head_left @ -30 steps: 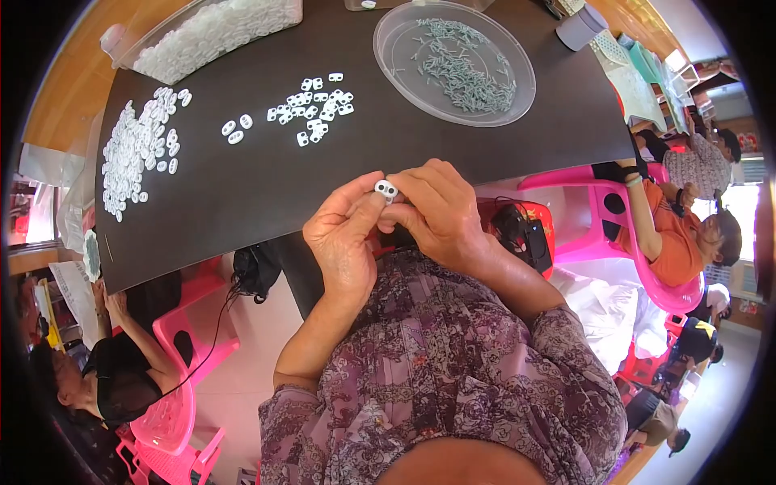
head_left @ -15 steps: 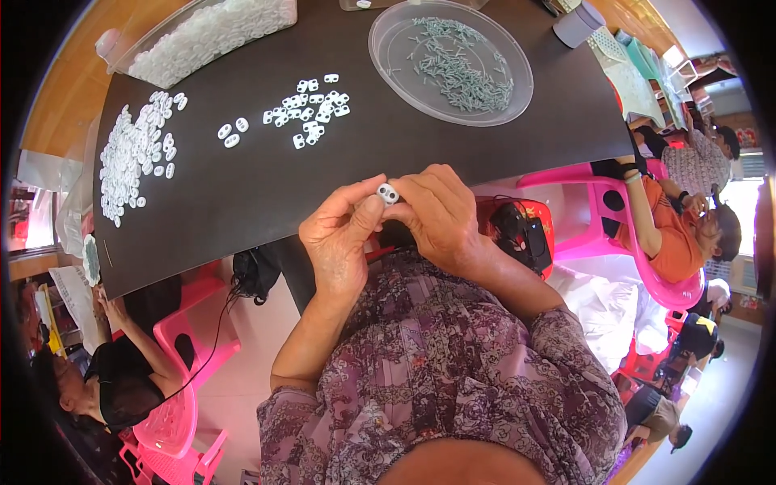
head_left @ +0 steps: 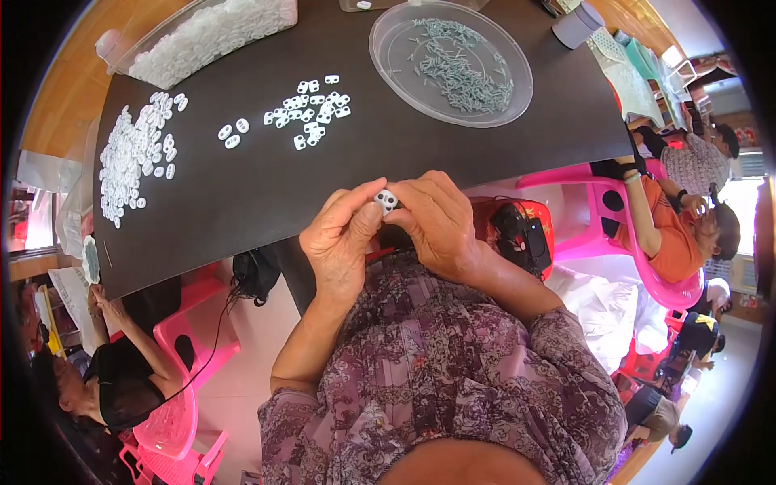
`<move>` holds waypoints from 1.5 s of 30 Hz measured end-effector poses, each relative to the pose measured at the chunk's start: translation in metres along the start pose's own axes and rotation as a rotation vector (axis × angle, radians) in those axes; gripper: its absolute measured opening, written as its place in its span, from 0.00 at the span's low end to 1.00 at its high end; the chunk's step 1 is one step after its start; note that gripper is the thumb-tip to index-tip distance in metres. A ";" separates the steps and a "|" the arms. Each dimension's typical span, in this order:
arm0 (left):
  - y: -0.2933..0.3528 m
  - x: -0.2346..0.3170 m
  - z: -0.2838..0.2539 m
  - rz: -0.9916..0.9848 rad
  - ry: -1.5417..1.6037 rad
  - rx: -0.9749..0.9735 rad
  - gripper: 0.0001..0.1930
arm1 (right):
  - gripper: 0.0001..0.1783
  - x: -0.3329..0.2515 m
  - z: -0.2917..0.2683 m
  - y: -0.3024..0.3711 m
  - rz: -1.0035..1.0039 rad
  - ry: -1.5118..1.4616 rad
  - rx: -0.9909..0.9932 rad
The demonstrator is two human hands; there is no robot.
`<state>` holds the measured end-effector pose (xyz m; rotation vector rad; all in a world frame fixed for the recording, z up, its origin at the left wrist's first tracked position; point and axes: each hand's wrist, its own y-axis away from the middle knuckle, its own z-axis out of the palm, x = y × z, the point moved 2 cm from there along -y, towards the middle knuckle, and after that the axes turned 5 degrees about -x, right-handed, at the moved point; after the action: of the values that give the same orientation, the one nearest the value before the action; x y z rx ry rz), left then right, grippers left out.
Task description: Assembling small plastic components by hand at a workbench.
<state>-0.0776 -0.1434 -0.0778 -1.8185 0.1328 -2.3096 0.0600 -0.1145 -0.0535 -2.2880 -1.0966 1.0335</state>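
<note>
Just past the table's near edge, my left hand [head_left: 338,242] and my right hand [head_left: 440,222] meet around a small white two-hole cord lock [head_left: 386,200]. Thumb and fingers of both hands pinch it from either side, with its dark holes facing up. Fingertips cover its edges and lower part. Beyond my hands, a group of white square-ended pieces with dark holes [head_left: 309,111] lies on the dark table [head_left: 234,190]. Three white oval pieces [head_left: 233,141] lie to the left of that group.
A heap of white oval pieces [head_left: 129,166] spreads along the table's left side. Behind it stands a clear bin of white pieces [head_left: 166,78]. A round clear tray [head_left: 384,77] holds many thin grey-green pieces. A grey-lidded jar [head_left: 575,26] stands far right. People sit on pink chairs [head_left: 602,206] both sides.
The cord lock has tilted between my fingers, so more dark holes show. My right hand has shifted slightly left and down, while the fingers of both hands stay closed on the piece.
</note>
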 end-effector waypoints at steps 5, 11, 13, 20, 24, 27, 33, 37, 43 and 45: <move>0.004 0.001 0.000 0.029 -0.092 0.014 0.11 | 0.12 0.000 0.002 0.004 0.045 -0.065 -0.020; 0.003 0.007 -0.002 0.054 -0.155 -0.025 0.11 | 0.07 -0.004 0.001 0.002 0.189 -0.200 -0.034; 0.004 0.008 -0.004 0.044 -0.159 -0.036 0.11 | 0.03 -0.003 0.002 0.003 0.332 -0.302 -0.054; 0.004 0.008 -0.008 0.011 -0.169 -0.095 0.11 | 0.06 -0.002 0.001 0.006 0.698 -0.637 -0.195; 0.002 0.007 -0.009 -0.020 -0.203 -0.120 0.11 | 0.07 -0.001 0.001 0.006 0.757 -0.634 -0.232; 0.003 0.007 -0.008 -0.089 -0.149 -0.119 0.11 | 0.07 -0.001 0.002 0.007 0.760 -0.628 -0.234; 0.003 0.000 -0.008 -0.042 -0.117 -0.085 0.11 | 0.08 -0.001 0.004 0.007 0.754 -0.624 -0.227; 0.006 -0.002 -0.006 -0.026 -0.103 -0.055 0.10 | 0.08 -0.001 0.007 0.007 0.741 -0.639 -0.215; 0.010 -0.001 -0.002 0.019 -0.057 0.059 0.09 | 0.07 -0.003 0.010 0.003 0.405 -0.418 -0.139; 0.012 0.000 -0.003 -0.016 -0.016 0.120 0.09 | 0.08 -0.008 0.007 -0.002 0.345 -0.365 -0.152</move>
<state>-0.0791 -0.1551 -0.0804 -1.7846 -0.0223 -2.2605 0.0508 -0.1192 -0.0533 -2.5348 -0.9536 1.6020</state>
